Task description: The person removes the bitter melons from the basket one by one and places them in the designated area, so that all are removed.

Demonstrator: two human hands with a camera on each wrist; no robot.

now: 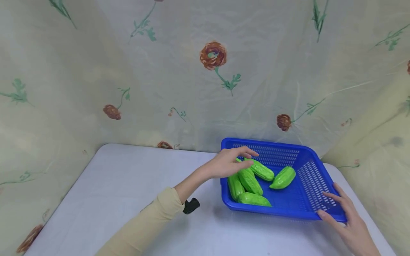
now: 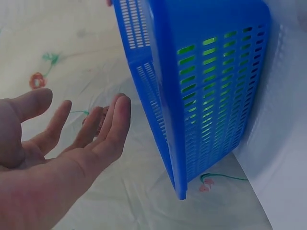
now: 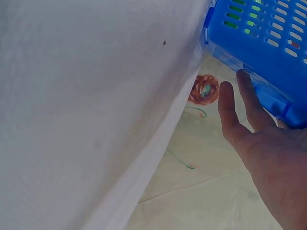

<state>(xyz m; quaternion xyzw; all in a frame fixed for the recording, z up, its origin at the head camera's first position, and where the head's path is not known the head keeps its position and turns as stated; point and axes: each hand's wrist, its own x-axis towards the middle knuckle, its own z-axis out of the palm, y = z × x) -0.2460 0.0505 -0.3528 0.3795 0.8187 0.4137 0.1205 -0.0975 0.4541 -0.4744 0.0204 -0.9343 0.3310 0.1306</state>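
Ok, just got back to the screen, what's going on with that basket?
A person has both hands at a blue basket on the white table. The right hand touches the basket's near right corner with straight fingers. The left hand hovers open over the far left side, just above the green cucumbers. Five of them lie inside the basket; neither hand holds one.

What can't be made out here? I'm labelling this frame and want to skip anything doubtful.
- Head view: whether the left hand touches the green gourds; its own fingers cover that spot.
- Head view: the small black object, partly hidden behind the sleeve.
- Right wrist view: the right hand fingertips, hidden under the blue basket.
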